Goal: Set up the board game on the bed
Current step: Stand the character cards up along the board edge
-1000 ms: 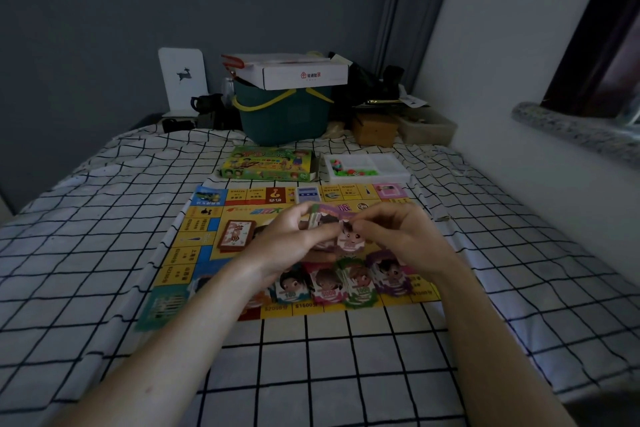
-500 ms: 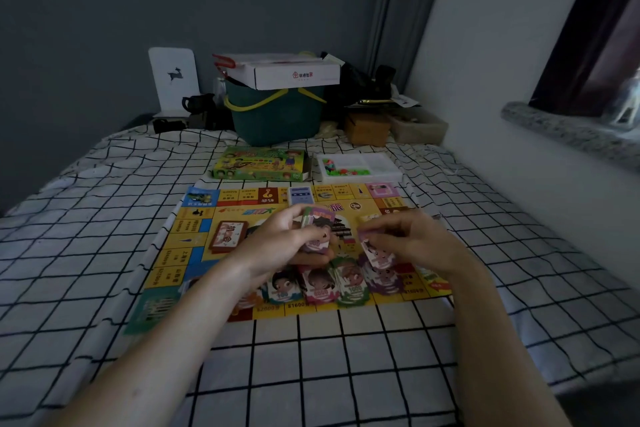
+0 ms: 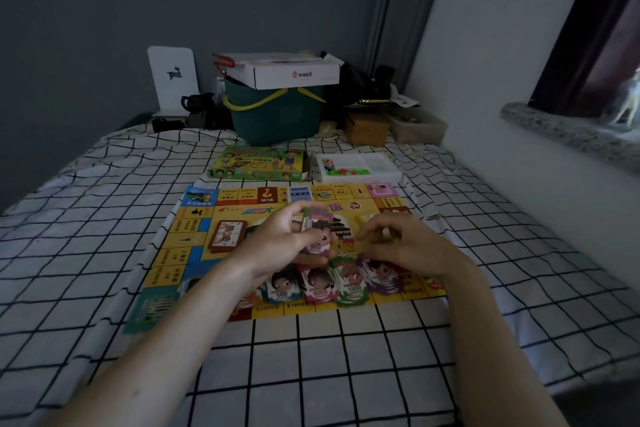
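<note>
behind the game board (image 3: 180, 246), green box (image 3: 261, 168), white tray (image 3: 381, 173).

Dim, soft window light, wide-angle bowing

One game board (image 3: 194, 253) on the bed, four fanned stacks of play money (image 3: 349, 284) along its near edge (a fifth bundle held), one card deck (image 3: 227, 235), one game box (image 3: 259, 168), one tray of pieces (image 3: 360, 168), two hands (image 3: 280, 243)
</note>
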